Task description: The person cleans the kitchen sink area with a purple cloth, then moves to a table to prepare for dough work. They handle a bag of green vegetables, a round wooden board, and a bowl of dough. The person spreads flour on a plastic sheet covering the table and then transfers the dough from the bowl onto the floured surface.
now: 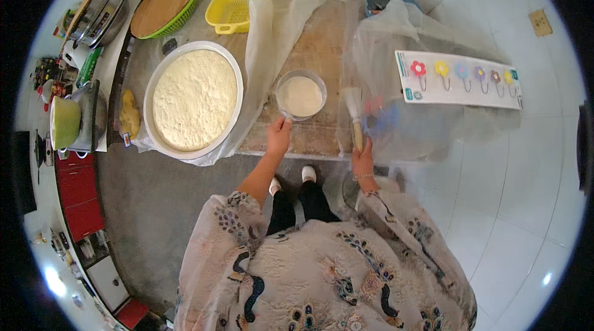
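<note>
My left hand is closed at the near edge of a round metal pan-like container, its thumb and fingers at the rim. Pale, flour-like stuff fills the inside. My right hand is at the table's front edge, fingers around the lower end of a pastry brush with a wooden handle. The brush's pale bristles point away from me. To the left stands a large round metal basin filled with bubbly, pale dough.
A wooden board lies under the container, with plastic sheeting around it. Behind are a yellow colander and a green basket with a round wooden lid. A card of flower hooks lies at right; a yellow packet lies left.
</note>
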The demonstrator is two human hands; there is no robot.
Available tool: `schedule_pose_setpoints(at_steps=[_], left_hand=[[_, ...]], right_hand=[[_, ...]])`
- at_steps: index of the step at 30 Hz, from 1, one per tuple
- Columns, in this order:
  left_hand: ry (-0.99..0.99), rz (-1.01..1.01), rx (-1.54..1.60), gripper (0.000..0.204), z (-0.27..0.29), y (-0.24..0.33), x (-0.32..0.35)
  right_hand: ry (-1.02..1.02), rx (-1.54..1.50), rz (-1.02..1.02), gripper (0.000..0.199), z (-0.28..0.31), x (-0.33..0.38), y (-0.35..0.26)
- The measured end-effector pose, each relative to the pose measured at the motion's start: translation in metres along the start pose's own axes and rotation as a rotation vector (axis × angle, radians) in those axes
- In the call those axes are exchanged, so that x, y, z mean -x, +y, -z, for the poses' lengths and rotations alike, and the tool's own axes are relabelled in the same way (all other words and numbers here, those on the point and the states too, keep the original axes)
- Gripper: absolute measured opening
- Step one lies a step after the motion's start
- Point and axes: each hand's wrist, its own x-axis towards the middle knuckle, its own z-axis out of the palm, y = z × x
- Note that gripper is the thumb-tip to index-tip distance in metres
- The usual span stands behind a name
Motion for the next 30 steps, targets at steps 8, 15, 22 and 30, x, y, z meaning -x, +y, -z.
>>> schedule_pose_setpoints(at_steps=[8, 15, 22, 30], left_hand=[[-0.241, 0.186, 0.332, 0.029, -0.060, -0.008, -0.072], [-0.105, 0.389, 0.648, 0.050, 0.037, 0.000, -0.008], [0.189, 0.498, 0.525, 0.028, 0.208, -0.037, 0.068], [0.394, 0.460, 0.684, 0.025, 0.284, -0.033, 0.076]], right_hand=[[-0.114, 0.070, 0.015, 0.063, 0.009, 0.013, -0.028], [0.135, 0.157, 0.311, 0.053, -0.003, 0.029, -0.015], [-0.060, -0.470, 0.459, 0.022, -0.057, -0.063, -0.196], [-0.567, -0.847, 0.060, 0.037, -0.171, -0.184, -0.409]])
